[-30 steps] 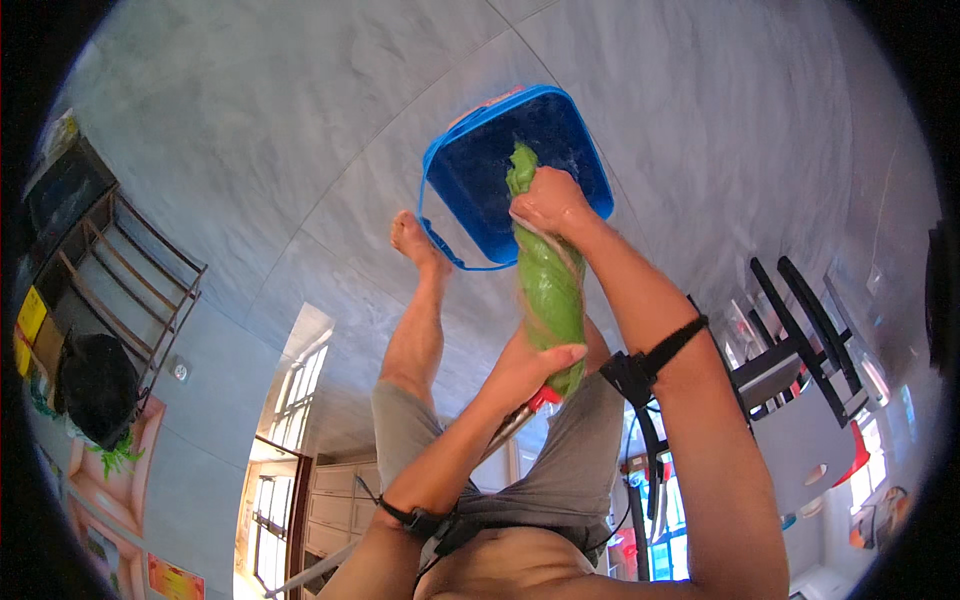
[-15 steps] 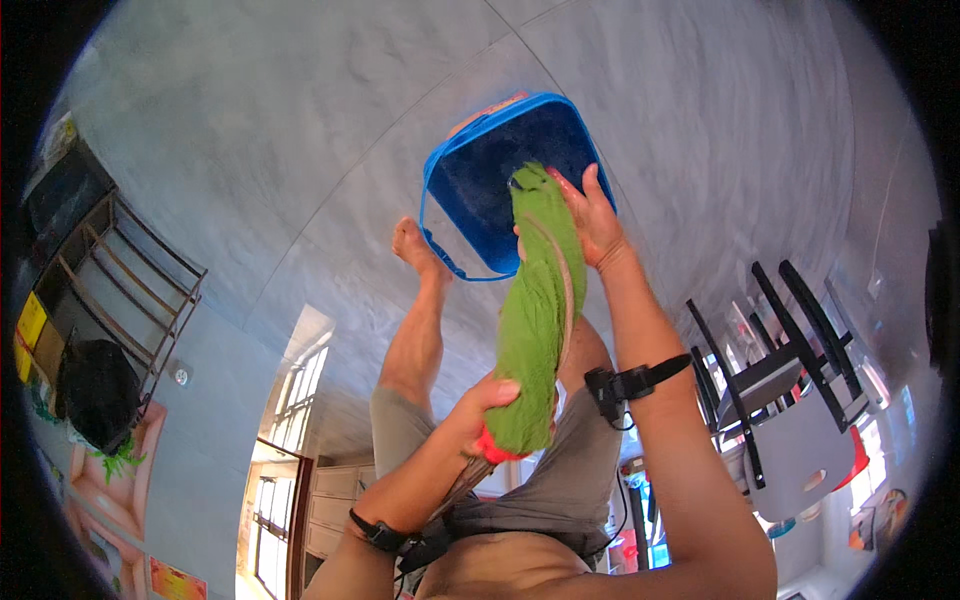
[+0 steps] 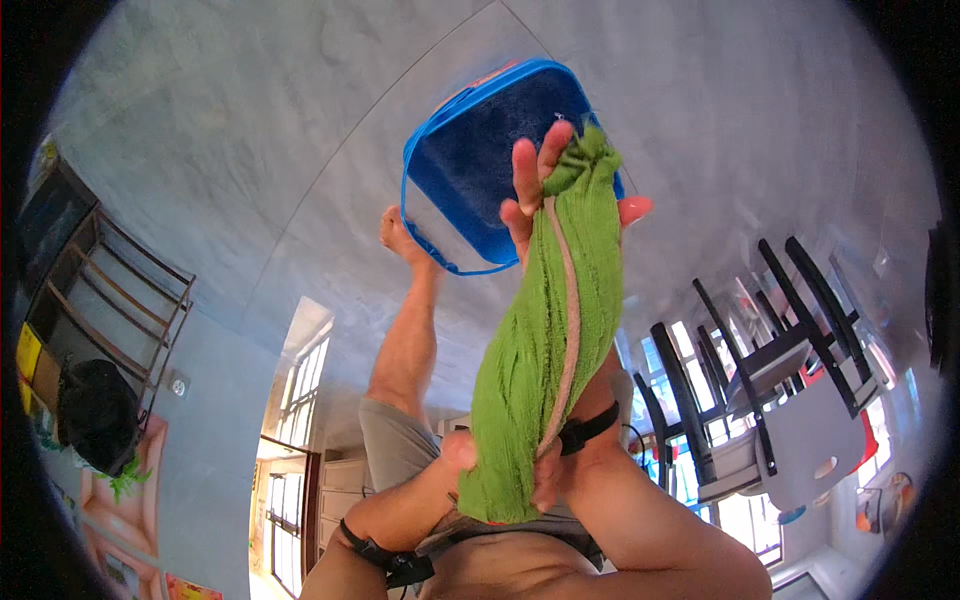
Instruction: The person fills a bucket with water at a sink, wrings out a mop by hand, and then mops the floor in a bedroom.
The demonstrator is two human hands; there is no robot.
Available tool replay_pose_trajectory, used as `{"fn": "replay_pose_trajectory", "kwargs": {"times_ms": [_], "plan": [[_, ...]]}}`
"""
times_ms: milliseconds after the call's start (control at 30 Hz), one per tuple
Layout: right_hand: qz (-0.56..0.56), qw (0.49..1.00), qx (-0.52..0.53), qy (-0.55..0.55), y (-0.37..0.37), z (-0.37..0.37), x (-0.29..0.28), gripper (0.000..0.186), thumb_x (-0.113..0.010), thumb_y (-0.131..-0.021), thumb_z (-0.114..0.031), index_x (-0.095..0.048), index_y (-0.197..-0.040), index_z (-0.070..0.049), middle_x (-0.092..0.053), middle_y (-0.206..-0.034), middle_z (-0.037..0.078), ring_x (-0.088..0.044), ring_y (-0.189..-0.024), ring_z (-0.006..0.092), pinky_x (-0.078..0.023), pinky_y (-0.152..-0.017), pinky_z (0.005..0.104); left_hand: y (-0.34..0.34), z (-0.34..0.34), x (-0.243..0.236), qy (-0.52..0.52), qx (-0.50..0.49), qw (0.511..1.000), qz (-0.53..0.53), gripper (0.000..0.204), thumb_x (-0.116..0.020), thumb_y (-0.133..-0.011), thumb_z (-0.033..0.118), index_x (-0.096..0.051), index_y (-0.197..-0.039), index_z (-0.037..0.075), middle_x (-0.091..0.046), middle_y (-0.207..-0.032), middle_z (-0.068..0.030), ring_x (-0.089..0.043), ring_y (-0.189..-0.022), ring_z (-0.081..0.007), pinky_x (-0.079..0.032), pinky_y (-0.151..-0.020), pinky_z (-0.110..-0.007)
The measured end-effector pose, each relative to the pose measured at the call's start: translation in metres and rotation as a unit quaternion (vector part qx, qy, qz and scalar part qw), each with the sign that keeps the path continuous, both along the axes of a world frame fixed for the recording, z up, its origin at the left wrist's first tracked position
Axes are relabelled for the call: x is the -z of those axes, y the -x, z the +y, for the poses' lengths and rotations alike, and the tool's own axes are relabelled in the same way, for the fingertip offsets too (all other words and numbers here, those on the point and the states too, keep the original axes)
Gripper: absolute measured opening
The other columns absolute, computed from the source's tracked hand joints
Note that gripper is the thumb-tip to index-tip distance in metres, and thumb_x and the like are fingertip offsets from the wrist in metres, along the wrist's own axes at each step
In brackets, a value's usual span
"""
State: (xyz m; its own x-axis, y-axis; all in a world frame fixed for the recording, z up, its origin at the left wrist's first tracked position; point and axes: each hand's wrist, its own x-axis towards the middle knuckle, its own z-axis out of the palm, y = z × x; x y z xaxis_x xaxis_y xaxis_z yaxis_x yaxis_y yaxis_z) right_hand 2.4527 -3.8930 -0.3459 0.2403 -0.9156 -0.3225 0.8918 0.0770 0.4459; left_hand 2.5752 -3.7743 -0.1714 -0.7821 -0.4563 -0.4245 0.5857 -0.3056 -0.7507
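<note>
A long green towel (image 3: 560,340) with a pinkish-brown edge strip is bunched lengthwise in front of me, running from near my waist toward the blue bucket (image 3: 465,180). My left hand (image 3: 462,450) grips its near end, thumb on one side and fingertips showing on the other. Under the far end is my right hand (image 3: 528,190), palm hidden, fingers rising on the left and thumb on the right around the cloth. The bucket stands on the floor with its handle hanging toward me, and its dark inside may hold liquid.
My bare foot (image 3: 400,235) is beside the bucket on the grey floor (image 3: 260,110). On the right are upturned chairs or stools (image 3: 770,400) with black legs. A metal rack (image 3: 130,290) and a black bag-like item (image 3: 97,405) are at the left.
The towel has come closer to me and its far end has shifted right. My right hand has moved from beside the towel to beneath it. The bucket appears slightly higher in view.
</note>
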Motion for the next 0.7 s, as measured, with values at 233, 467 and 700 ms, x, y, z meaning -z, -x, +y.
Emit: {"fn": "replay_pose_trajectory", "kwargs": {"times_ms": [233, 467, 700], "plan": [[0.163, 0.962, -0.21, -0.054, 0.041, -0.027, -0.043, 0.024, -0.062, -0.084, -0.025, -0.054, -0.097, -0.006, -0.058, -0.089, 0.011, -0.062, -0.082, 0.027, -0.052, -0.072, 0.0385, 0.002, -0.002, -0.015, 0.081, 0.057, 0.995, 0.022, 0.074, -0.078, -0.065, 0.027, -0.047, -0.126, -0.001, -0.057, -0.114, -0.017, -0.059, -0.102, -0.0331, -0.052, -0.082, -0.045], [0.599, 0.528, -0.597, 0.075, 0.039, -0.065, -0.038, 0.027, -0.068, -0.076, -0.023, -0.067, -0.092, 0.0, -0.066, -0.078, 0.008, -0.063, -0.072, 0.0177, -0.048, -0.064, 0.0299, 0.047, -0.039, 0.01, 0.249, 0.293, 0.803, -0.455, 0.048, -0.075, -0.076, 0.014, -0.051, -0.115, 0.001, -0.06, -0.096, -0.0067, -0.059, -0.084, -0.0168, -0.05, -0.073, -0.032], [0.777, 0.171, -0.556, 0.242, 0.011, -0.082, 0.007, 0.027, -0.064, -0.071, -0.024, -0.066, -0.088, -0.004, -0.066, -0.087, 0.022, -0.063, -0.082, 0.0403, -0.051, -0.072, 0.0454, 0.084, -0.036, 0.099, 0.257, 0.384, 0.721, -0.516, 0.043, -0.074, -0.078, 0.011, -0.052, -0.114, 0.004, -0.06, -0.089, -0.0047, -0.057, -0.072, -0.0139, -0.048, -0.057, -0.027]]}}
